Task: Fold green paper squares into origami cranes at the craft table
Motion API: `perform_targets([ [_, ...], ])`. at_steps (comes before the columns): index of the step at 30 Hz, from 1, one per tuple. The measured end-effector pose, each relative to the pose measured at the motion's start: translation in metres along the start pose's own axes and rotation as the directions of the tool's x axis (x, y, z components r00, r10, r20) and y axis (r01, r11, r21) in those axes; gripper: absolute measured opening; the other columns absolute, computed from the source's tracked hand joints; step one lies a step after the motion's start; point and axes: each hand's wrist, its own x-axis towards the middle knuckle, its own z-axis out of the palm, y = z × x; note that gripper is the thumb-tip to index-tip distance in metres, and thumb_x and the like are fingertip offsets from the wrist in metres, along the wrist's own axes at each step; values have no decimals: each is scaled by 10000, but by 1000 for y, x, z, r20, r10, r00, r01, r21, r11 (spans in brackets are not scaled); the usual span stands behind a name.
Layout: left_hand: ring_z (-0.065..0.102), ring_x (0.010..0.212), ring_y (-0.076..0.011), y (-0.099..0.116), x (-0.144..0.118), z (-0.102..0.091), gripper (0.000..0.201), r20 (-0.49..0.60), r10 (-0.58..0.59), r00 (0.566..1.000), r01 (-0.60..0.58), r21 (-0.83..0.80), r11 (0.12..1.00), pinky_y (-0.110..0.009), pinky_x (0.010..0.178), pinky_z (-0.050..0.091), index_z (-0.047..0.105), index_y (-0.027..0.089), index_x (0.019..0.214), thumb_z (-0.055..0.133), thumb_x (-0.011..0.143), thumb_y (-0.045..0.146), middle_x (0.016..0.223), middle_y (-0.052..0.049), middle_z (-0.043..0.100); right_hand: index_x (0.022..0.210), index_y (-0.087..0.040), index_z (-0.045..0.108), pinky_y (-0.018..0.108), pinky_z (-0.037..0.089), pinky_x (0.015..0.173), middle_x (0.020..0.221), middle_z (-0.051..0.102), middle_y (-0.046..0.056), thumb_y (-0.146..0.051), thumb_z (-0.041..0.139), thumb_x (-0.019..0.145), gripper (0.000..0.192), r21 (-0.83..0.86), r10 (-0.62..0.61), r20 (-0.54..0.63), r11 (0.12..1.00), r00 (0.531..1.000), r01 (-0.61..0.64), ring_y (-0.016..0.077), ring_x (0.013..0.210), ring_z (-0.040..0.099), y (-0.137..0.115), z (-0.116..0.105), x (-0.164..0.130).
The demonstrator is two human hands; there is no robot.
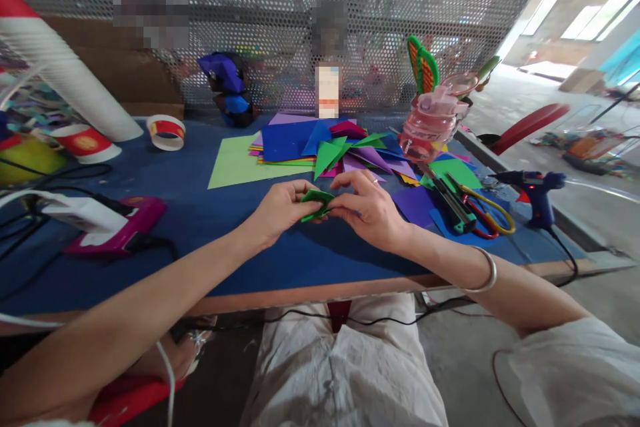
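A: Entry. The left hand (280, 210) and right hand (367, 210) meet above the blue table (210, 213), near its front edge. Both pinch one small folded green paper piece (316, 203), left fingertips on its left end, right fingertips on its right.

B: Handling?

A: Judged very light and thin. It should crease readily and tear if tugged. The folded layers likely spring open unless pinched along the edges, so hold at the fold lines, not the loose corners.

B: Surroundings?

A: A spread of coloured paper sheets (287, 140) lies beyond the hands. A pink water bottle (430, 123) stands to the right, with scissors (487, 213) and a blue glue gun (535, 190) nearer the table's right edge. A tape roll (166, 131) sits far left.
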Motion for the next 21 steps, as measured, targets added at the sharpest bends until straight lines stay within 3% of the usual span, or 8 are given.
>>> perform_targets([
  [4, 737, 690, -185, -1, -1, 2, 348, 8, 27, 1000, -27, 31, 999, -318, 723, 616, 722, 158, 845, 909, 608, 330, 734, -24, 762, 899, -219, 754, 406, 518, 900, 1153, 660, 104, -220, 616, 989, 165, -38, 31, 13, 999, 999, -30, 238, 1038, 576, -3, -1, 1],
  [10, 766, 954, -249, -4, -2, 2, 466, 117, 105, 988, -115, 88, 989, -432, 951, 626, 751, 168, 1033, 886, 685, 447, 1042, -74, 801, 834, -201, 730, 394, 535, 839, 1111, 671, 115, -168, 606, 951, 174, -119, 91, 30, 989, 995, -87, 246, 1002, 554, 0, 1, -1],
  [13, 774, 863, -246, -8, -1, 1, 528, 105, 131, 986, -146, 146, 979, -432, 905, 645, 741, 161, 1058, 899, 673, 486, 964, -71, 800, 857, -200, 731, 410, 538, 853, 1119, 670, 123, -175, 575, 973, 196, -128, 91, 75, 988, 993, -81, 251, 997, 554, -1, 2, -2],
  [17, 778, 781, -237, -7, -1, 2, 515, 58, 162, 985, -169, 152, 974, -411, 839, 667, 734, 162, 1015, 867, 705, 552, 868, -55, 791, 885, -207, 721, 387, 537, 843, 1109, 680, 121, -220, 520, 1029, 248, -201, 32, 50, 979, 998, -21, 243, 987, 571, -6, -1, -1],
  [21, 761, 672, -216, 2, -3, 4, 450, 42, 158, 986, -162, 99, 982, -391, 755, 679, 740, 161, 954, 863, 699, 510, 805, -42, 787, 1116, -211, 665, 375, 539, 895, 1158, 676, 124, -229, 525, 1039, 161, -171, -1, -40, 985, 999, -6, 234, 1040, 614, -11, -2, 0],
])
